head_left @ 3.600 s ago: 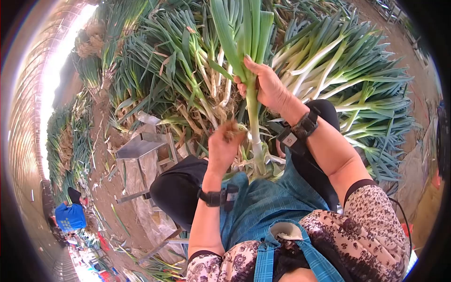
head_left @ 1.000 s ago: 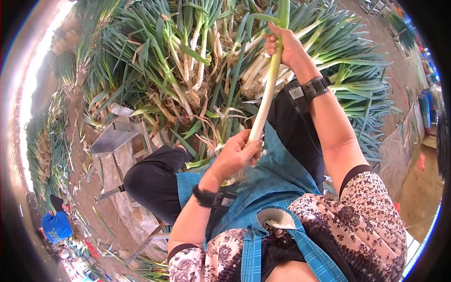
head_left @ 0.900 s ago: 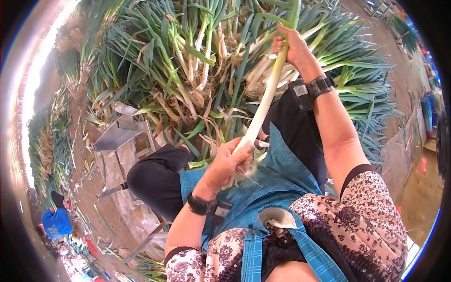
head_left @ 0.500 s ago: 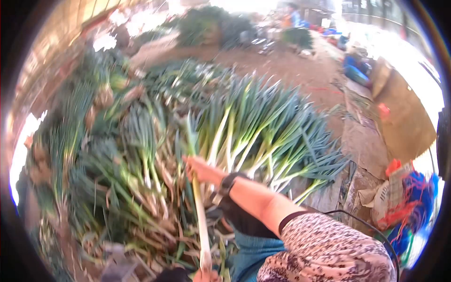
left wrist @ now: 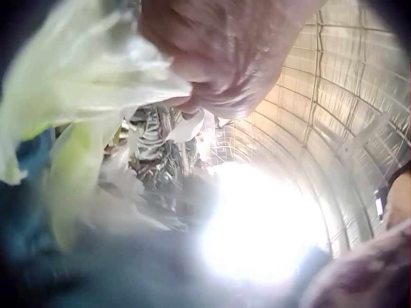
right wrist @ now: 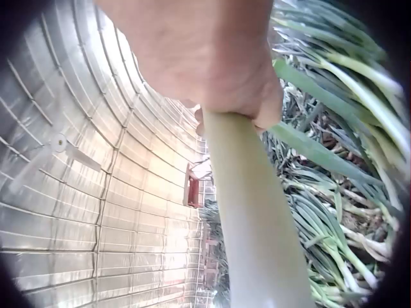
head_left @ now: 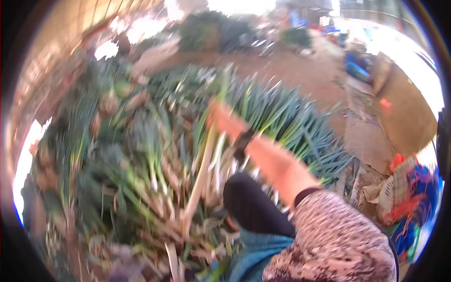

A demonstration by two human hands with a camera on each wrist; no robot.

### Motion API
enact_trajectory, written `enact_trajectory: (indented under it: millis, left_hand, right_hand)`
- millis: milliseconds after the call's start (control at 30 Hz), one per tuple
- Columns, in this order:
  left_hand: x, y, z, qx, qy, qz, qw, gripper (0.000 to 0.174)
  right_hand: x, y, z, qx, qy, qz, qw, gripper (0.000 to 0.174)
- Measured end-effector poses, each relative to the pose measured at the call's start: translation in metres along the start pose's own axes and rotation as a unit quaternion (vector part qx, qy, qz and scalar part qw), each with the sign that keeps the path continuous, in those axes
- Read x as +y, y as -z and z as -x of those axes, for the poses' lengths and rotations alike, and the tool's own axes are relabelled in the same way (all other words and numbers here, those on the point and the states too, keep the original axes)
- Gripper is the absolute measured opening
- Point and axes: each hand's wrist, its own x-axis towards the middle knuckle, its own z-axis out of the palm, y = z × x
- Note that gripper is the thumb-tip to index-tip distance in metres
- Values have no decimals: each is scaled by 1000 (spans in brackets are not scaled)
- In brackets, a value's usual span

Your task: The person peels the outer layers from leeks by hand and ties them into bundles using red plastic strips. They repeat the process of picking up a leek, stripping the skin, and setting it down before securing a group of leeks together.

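Observation:
My right hand [head_left: 225, 120] grips a long leek [head_left: 199, 176] around its upper stalk, above the heap. In the right wrist view, the curled fingers of this hand [right wrist: 212, 64] wrap the thick pale green stalk [right wrist: 253, 212]. The left hand is out of the head view; in its wrist view the hand [left wrist: 228, 48] is curled against pale, limp leek leaves [left wrist: 83, 90], its fingertips largely hidden. A pale strip [head_left: 172, 261] shows low in the head view, apart from the held leek's lower end.
Leeks with green tops [head_left: 300, 129] lie fanned to the right, with another heap [head_left: 75, 136] on the left. A dark-clad knee [head_left: 249, 197] stands below the right arm. Brown ground [head_left: 291, 70] stretches behind; blue and red material [head_left: 418, 197] lies at far right.
The head view has swung up toward the far ground. My right hand has since moved up and right with the leek, whose lower end has left my left hand; that hand has dropped from the head view.

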Motion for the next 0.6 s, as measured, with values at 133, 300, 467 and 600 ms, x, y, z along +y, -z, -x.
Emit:
enact_trajectory:
  millis: [133, 300, 467, 600]
  left_hand:
    - [21, -42, -67, -4, -137, -310, 941, 76]
    - [102, -105, -155, 58, -256, -18, 965, 74]
    - [116, -147, -172, -124, -120, 222, 960, 52]
    - [133, -150, -168, -150, -123, 220, 956, 24]
  right_hand:
    - [-5, 32, -41, 182, -484, -595, 615, 25]
    - [-20, 52, -23, 222, -515, -501, 659, 30]
    - [48, 79, 8, 261, -513, -514, 636, 26]
    - [70, 82, 41, 272, -530, -478, 646, 28]
